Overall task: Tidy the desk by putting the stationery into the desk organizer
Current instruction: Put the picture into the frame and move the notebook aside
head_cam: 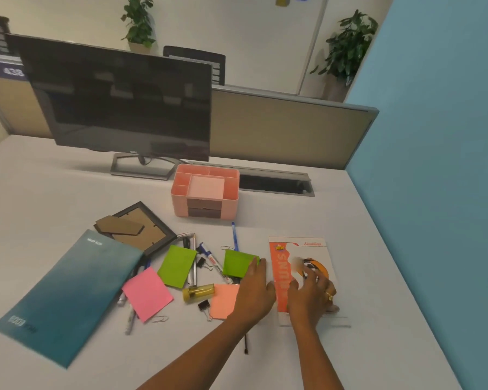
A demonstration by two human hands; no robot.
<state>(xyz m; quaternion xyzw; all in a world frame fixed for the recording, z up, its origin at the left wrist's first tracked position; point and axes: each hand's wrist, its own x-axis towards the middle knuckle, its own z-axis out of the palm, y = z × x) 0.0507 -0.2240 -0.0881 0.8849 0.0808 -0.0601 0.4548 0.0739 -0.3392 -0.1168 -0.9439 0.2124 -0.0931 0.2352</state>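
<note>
Pink compartmented organizer [205, 192] stands upright; left hand [254, 291] flat, right hand [310, 296] grip unclear.

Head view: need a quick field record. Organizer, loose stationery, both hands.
organizer: pink desk organizer in front of the monitor; no pens stand in it
notes: left green note, right green note, pink note, orange note, all loose
pens: blue pen nearest the organizer; markers scattered among the notes
clips: binder clip beside the orange note
left hand: flat, fingers straight, fingertips at the right green note's edge
right hand: over the booklet, fingers curled; grip blurred, cannot tell
other: teal folder, picture frame face down
</note>
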